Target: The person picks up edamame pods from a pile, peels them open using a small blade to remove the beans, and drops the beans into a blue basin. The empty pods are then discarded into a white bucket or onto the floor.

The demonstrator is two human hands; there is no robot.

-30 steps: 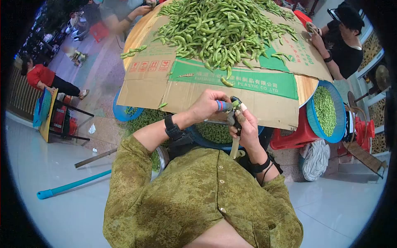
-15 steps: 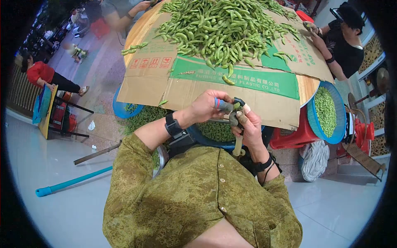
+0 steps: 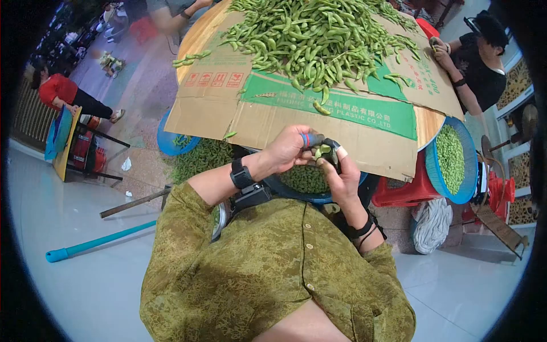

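Note:
Both hands meet in front of the cardboard's near edge, their fingertips together around a green pod (image 3: 323, 151) that looks split. My left hand (image 3: 289, 149), with dark and blue-red coverings on its fingers, is closed on the pod's left side. My right hand (image 3: 342, 176), with dark and pale finger coverings, pinches the same pod from the right. Below them a blue basin (image 3: 277, 188) holds shelled green beans (image 3: 306, 179). Beyond the hands, a large heap of green pods (image 3: 307, 43) lies on flattened cardboard (image 3: 199, 117) over a round wooden table (image 3: 431, 126).
At right, a blue basket (image 3: 471, 171) of beans rests by a red stool (image 3: 407, 191), with a white bag (image 3: 431, 228) below. Empty pods (image 3: 202, 162) lie left of the basin. A person in black (image 3: 478, 74) works at right; another's arm (image 3: 171, 20) shows upper left.
My hands have drawn closer together and my right fingers have turned inward around the pod. Its pale green inside now shows. The view has shifted slightly.

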